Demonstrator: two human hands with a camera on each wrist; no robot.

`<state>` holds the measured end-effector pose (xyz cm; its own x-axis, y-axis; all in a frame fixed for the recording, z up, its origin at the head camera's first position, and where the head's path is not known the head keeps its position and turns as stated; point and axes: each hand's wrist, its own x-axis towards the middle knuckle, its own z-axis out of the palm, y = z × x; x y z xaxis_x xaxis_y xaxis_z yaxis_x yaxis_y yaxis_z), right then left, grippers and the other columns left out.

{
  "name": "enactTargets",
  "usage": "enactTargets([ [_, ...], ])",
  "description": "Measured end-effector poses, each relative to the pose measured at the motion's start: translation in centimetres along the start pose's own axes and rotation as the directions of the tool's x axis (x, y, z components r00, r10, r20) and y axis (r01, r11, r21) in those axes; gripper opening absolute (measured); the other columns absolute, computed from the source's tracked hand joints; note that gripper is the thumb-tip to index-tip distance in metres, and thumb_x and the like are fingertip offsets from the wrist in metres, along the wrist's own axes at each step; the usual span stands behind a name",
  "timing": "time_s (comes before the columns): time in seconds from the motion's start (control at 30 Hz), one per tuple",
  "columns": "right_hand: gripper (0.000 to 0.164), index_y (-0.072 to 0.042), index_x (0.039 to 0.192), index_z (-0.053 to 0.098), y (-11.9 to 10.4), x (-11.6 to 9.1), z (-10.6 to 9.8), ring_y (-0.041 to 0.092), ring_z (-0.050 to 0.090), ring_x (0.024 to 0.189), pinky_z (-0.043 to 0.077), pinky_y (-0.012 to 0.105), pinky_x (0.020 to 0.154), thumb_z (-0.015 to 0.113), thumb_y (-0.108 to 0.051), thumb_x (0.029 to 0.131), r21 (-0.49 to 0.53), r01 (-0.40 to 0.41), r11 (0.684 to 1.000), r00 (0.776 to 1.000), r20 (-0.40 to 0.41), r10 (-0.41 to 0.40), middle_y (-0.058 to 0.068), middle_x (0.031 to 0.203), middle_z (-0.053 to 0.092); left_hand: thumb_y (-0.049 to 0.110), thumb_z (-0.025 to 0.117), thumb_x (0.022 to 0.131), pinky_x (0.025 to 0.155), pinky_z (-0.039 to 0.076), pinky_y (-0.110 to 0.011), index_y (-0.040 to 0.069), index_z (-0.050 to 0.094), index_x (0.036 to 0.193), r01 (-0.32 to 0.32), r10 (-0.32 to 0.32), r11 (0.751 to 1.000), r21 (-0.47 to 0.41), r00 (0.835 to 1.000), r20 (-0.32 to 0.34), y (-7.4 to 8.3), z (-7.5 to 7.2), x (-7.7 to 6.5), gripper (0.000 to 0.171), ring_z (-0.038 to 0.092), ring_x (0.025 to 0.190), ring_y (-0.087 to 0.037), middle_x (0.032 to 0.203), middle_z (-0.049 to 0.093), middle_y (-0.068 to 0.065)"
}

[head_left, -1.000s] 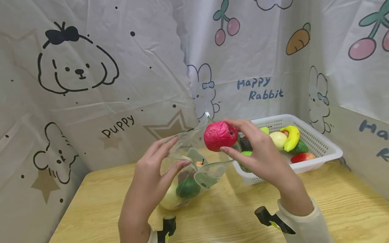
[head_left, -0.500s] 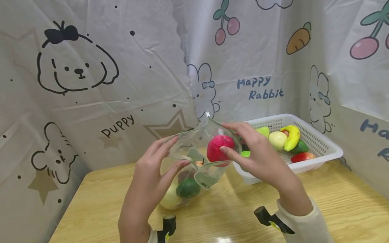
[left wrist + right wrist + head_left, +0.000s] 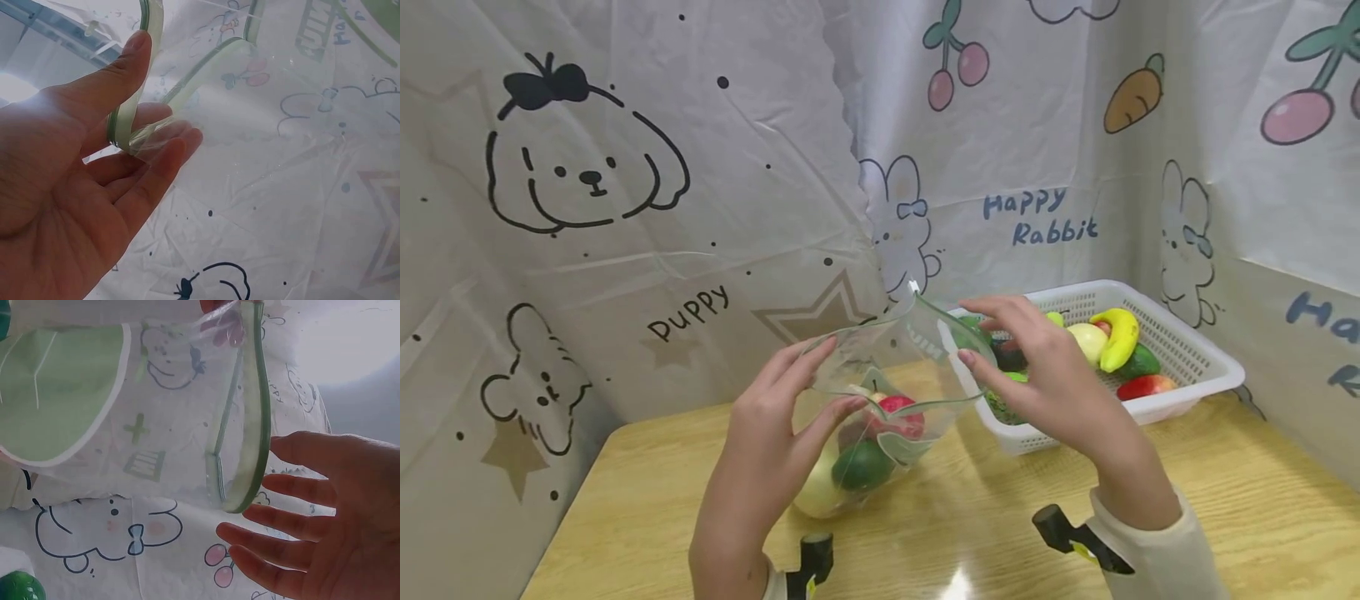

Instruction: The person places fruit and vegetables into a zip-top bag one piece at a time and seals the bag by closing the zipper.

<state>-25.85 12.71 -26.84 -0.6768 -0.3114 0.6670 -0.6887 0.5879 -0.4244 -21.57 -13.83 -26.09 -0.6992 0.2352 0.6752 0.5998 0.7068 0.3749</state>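
Note:
My left hand (image 3: 775, 442) holds the left corner of a clear zip bag (image 3: 951, 400) with a green-edged mouth, thumb on the near rim and fingers on the far side. The mouth gapes wide. Through the plastic I see a round crimson fruit (image 3: 901, 417), a dark green avocado-like fruit (image 3: 862, 464) and a pale yellow round fruit (image 3: 820, 492); other contents are partly hidden. My right hand (image 3: 1045, 375) is beside the mouth's right end, fingers spread and holding nothing. In the right wrist view, its fingertips (image 3: 278, 447) are close to the bag's green rim (image 3: 262, 425).
A white perforated basket (image 3: 1210, 379) stands at the right on the wooden table (image 3: 647, 500). In it lie a banana (image 3: 1120, 337), a red fruit (image 3: 1146, 387), a green fruit (image 3: 1141, 361) and others. A printed curtain (image 3: 737, 167) surrounds the back and sides.
The crimson fruit was in my right hand above the bag; it went down into the mouth, was let go, and now lies among the other fruit. The left hand has stayed put.

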Motion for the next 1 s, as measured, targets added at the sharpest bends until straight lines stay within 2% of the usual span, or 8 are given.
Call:
enactTargets([
  [0.17, 0.044, -0.012, 0.128, 0.053, 0.8, -0.1, -0.6, 0.023, 0.058, 0.106, 0.059, 0.047, 0.077, 0.064, -0.023, 0.088, -0.027, -0.003, 1.000, 1.000, -0.028, 0.002, 0.011, 0.126, 0.057, 0.030, 0.072, 0.079, 0.092, 0.054, -0.047, 0.009, 0.053, 0.131, -0.002, 0.002, 1.000, 0.002, 1.000, -0.005, 0.0, 0.0, -0.1, 0.060, 0.054, 0.115, -0.019, 0.129, 0.058, -0.008],
  [0.27, 0.043, -0.011, 0.128, 0.053, 1.6, -0.2, -0.9, 0.024, 0.058, 0.106, 0.057, 0.050, 0.080, 0.063, -0.024, 0.088, -0.045, -0.035, 0.998, 0.999, -0.021, 0.035, 0.012, 0.127, 0.056, 0.030, 0.072, 0.079, 0.092, 0.053, -0.047, 0.009, 0.054, 0.131, -0.003, 0.003, 1.000, 0.001, 1.000, -0.006, 0.0, 0.0, -0.1, 0.059, 0.054, 0.115, -0.019, 0.129, 0.058, -0.007],
  [0.4, 0.042, -0.009, 0.127, 0.053, 3.2, -0.4, -1.0, 0.027, 0.054, 0.109, 0.051, 0.055, 0.088, 0.059, -0.029, 0.091, -0.086, -0.112, 0.990, 0.987, 0.109, 0.121, 0.014, 0.127, 0.054, 0.031, 0.071, 0.079, 0.094, 0.053, -0.047, 0.009, 0.054, 0.131, -0.010, 0.010, 1.000, -0.004, 1.000, -0.008, 0.0, 0.1, -0.1, 0.059, 0.054, 0.116, -0.019, 0.128, 0.058, -0.008],
  [0.5, 0.041, -0.005, 0.125, 0.053, 4.7, -0.5, -0.8, 0.030, 0.051, 0.112, 0.047, 0.057, 0.094, 0.056, -0.029, 0.092, -0.134, -0.147, 0.980, 0.949, 0.260, 0.178, 0.017, 0.127, 0.054, 0.032, 0.071, 0.080, 0.094, 0.052, -0.047, 0.009, 0.054, 0.131, -0.009, 0.009, 1.000, -0.003, 1.000, -0.005, 0.0, 0.2, -0.1, 0.059, 0.053, 0.117, -0.020, 0.128, 0.058, -0.008],
  [0.57, 0.040, -0.002, 0.125, 0.054, 5.7, -0.5, -0.5, 0.033, 0.050, 0.114, 0.046, 0.058, 0.096, 0.056, -0.027, 0.093, -0.157, -0.157, 0.975, 0.925, 0.322, 0.201, 0.020, 0.126, 0.055, 0.032, 0.071, 0.080, 0.094, 0.052, -0.047, 0.008, 0.053, 0.131, -0.007, 0.007, 1.000, -0.001, 1.000, -0.001, 0.0, 0.2, -0.1, 0.059, 0.053, 0.117, -0.020, 0.128, 0.058, -0.008],
  [0.73, 0.039, 0.003, 0.123, 0.054, 8.0, -0.6, 0.4, 0.038, 0.050, 0.114, 0.046, 0.060, 0.095, 0.056, -0.020, 0.092, -0.191, -0.204, 0.960, 0.883, 0.388, 0.265, 0.026, 0.122, 0.057, 0.031, 0.071, 0.079, 0.095, 0.052, -0.048, 0.008, 0.054, 0.131, -0.006, 0.006, 1.000, 0.001, 1.000, -0.005, 0.1, 0.2, -0.1, 0.059, 0.053, 0.117, -0.021, 0.128, 0.058, -0.009],
  [0.9, 0.042, 0.005, 0.122, 0.055, 9.5, -1.0, 1.2, 0.041, 0.053, 0.110, 0.047, 0.059, 0.093, 0.057, -0.024, 0.091, -0.264, -0.242, 0.934, 0.789, 0.507, 0.348, 0.029, 0.120, 0.058, 0.031, 0.071, 0.080, 0.096, 0.051, -0.048, 0.008, 0.054, 0.131, -0.007, 0.007, 1.000, 0.000, 1.000, -0.004, 0.1, 0.1, -0.1, 0.059, 0.053, 0.118, -0.021, 0.128, 0.058, -0.009],
  [1.0, 0.043, 0.004, 0.121, 0.056, 10.0, -1.2, 1.5, 0.041, 0.054, 0.110, 0.047, 0.059, 0.093, 0.058, -0.026, 0.090, -0.288, -0.240, 0.927, 0.766, 0.530, 0.363, 0.028, 0.120, 0.060, 0.031, 0.071, 0.080, 0.096, 0.051, -0.048, 0.008, 0.053, 0.131, -0.010, 0.010, 1.000, 0.001, 1.000, -0.006, 0.1, 0.2, 0.0, 0.059, 0.053, 0.118, -0.021, 0.128, 0.058, -0.009],
])
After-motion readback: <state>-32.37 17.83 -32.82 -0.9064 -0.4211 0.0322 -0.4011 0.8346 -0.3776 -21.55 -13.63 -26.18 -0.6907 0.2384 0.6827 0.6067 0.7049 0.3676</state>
